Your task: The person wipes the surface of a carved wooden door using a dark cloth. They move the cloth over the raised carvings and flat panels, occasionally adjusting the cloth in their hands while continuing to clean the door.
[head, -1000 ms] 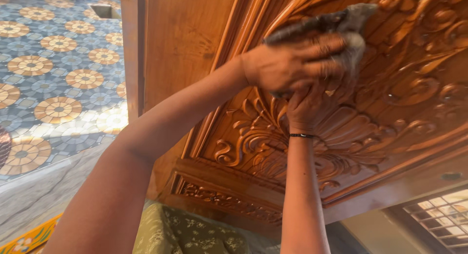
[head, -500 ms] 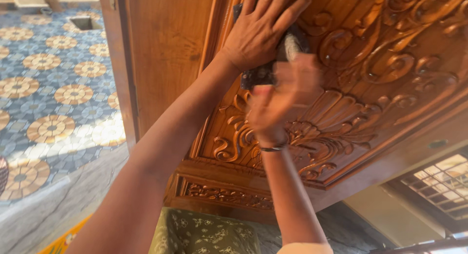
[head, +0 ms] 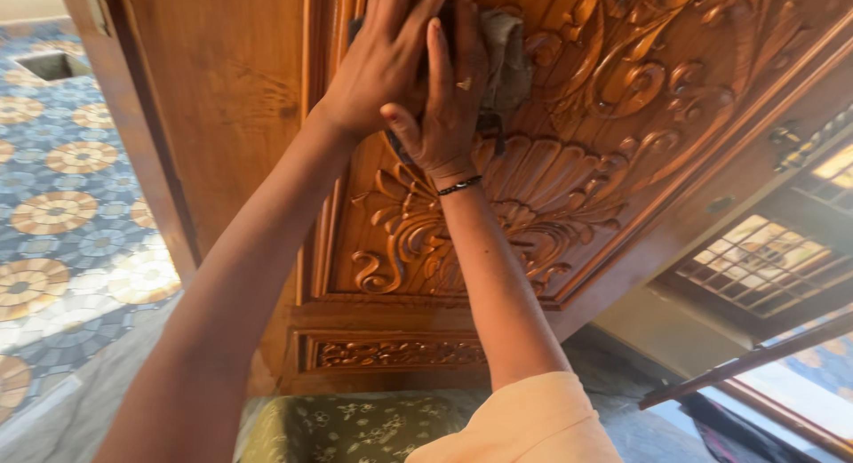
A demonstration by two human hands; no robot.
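**Cloth pressed to the carved door panel**

Head view: both my hands are up at about 12 o'clock in the frame, flat against the carved wooden door (head: pixel 569 187). My left hand (head: pixel 382 59) lies spread over a grey cloth (head: pixel 506 59), fingers extended rather than curled, pinning it to the relief. My right hand (head: pixel 449 103), with a black wristband (head: pixel 459 186) at the wrist, overlaps it just below, palm open on the cloth's lower part. The cloth peeks out at 2 o'clock of my hands, touching a scroll carving. A patterned tile floor (head: pixel 62 205) shows at 9 o'clock, a window grille (head: pixel 764 263) at 4 o'clock.

I judge this as mid-wipe on the upper carving. The next move calls for steady pressure that works the cloth into the grooves.
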